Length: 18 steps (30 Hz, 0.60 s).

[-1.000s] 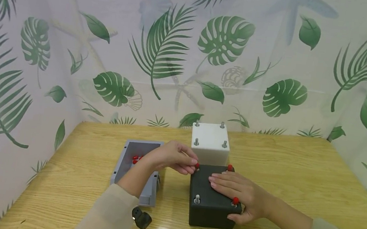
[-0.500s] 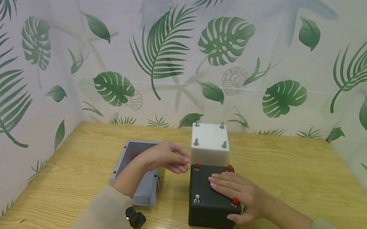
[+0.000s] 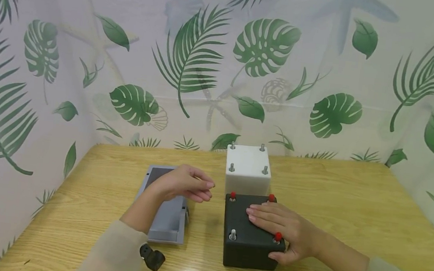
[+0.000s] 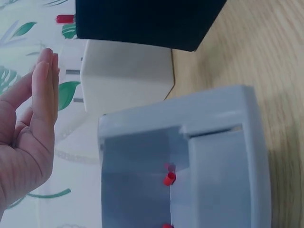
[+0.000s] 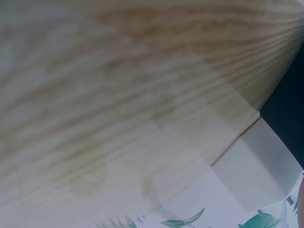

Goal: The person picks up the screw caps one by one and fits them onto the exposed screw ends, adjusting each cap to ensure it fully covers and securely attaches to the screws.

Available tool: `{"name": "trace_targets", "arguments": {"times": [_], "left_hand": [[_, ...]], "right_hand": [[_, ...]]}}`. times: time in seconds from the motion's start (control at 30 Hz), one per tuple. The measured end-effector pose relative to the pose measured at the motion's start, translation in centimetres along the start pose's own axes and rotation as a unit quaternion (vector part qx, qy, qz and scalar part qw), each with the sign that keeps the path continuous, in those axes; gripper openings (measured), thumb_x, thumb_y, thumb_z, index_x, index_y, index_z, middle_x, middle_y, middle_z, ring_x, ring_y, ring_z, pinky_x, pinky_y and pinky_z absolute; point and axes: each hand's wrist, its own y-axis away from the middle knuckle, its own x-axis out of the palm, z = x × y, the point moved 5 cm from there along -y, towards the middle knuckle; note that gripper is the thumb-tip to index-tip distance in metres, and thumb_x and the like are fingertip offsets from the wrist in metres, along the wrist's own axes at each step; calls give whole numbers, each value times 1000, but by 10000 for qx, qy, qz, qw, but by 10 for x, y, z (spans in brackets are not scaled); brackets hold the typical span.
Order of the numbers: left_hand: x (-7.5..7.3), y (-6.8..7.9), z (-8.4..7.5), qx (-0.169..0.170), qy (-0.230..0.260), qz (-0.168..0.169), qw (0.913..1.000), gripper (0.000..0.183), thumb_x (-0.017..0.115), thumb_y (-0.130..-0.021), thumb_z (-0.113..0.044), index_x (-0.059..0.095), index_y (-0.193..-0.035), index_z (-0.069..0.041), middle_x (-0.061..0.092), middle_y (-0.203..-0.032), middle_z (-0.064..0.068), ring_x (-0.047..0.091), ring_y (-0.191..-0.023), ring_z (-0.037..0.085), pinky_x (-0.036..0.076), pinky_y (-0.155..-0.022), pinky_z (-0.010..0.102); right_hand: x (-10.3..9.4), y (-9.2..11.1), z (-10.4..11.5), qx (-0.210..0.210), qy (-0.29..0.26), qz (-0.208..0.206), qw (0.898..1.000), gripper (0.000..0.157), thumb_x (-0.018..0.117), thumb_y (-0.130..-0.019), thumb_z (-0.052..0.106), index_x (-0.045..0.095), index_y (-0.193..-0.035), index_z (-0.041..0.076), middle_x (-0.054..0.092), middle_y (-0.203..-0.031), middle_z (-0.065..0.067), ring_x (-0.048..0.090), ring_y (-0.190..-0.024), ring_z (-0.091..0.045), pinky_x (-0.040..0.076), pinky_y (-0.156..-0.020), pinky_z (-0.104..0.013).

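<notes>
My right hand (image 3: 290, 231) rests on the black box (image 3: 238, 254), its straight fingers across the top and the thumb against the front right side. Metal studs stand at the box's top corners. Red caps cover the back left stud (image 3: 233, 195), the back right (image 3: 271, 198) and the front right (image 3: 278, 236); the front left stud (image 3: 233, 235) is bare metal. My left hand (image 3: 184, 185) hovers between this box and the grey bin (image 3: 166, 236), with fingers loosely extended and nothing between them. In the left wrist view, small red caps (image 4: 169, 178) lie inside the bin.
Right behind the black box stands a white box (image 3: 249, 161) with bare metal studs on top. A black wrist device (image 3: 152, 257) hangs by the left sleeve. The wooden table (image 3: 353, 203) ends at a leaf-patterned cloth (image 3: 216, 65).
My left hand has let go of the red cap on the back left stud and moved left toward the bin. My right hand has kept its place on the black box.
</notes>
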Motion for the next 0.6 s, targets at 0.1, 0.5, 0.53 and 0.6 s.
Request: {"name": "trace_targets", "arguments": {"times": [0.1, 0.5, 0.53, 0.6], "left_hand": [[-7, 2, 1, -24, 11, -121, 9999, 30, 61, -92, -9, 59, -118, 6, 70, -80, 5, 68, -71, 11, 59, -71, 29], [-28, 9, 8, -128, -168, -462, 9987, 36, 60, -93, -17, 56, -121, 6, 70, -78, 3, 68, -67, 10, 58, -64, 26], [-29, 10, 8, -140, -175, -482, 9986, 35, 61, -93, -17, 56, -119, 6, 70, -79, 4, 68, -67, 10, 58, -64, 26], [-31, 10, 9, -186, -172, -523, 9983, 32, 62, -92, -16, 59, -116, 6, 70, -79, 4, 68, -66, 10, 58, -63, 26]], "right_hand": [[0, -1, 0, -54, 6, -26, 10000, 64, 46, -95, 46, 56, -119, -13, 58, -122, -28, 54, -117, -36, 35, -111, -38], [-1, 0, 0, 13, -2, 85, 10000, 64, 46, -94, 45, 55, -121, -13, 57, -124, -26, 53, -118, -35, 33, -111, -36], [-1, -1, 0, 0, 1, 74, 10000, 64, 46, -94, 45, 55, -120, -13, 58, -124, -27, 54, -118, -35, 34, -111, -36], [-1, -1, 0, -12, 5, 67, 10000, 64, 46, -94, 45, 55, -120, -13, 58, -123, -28, 54, -117, -36, 34, -111, -37]]}}
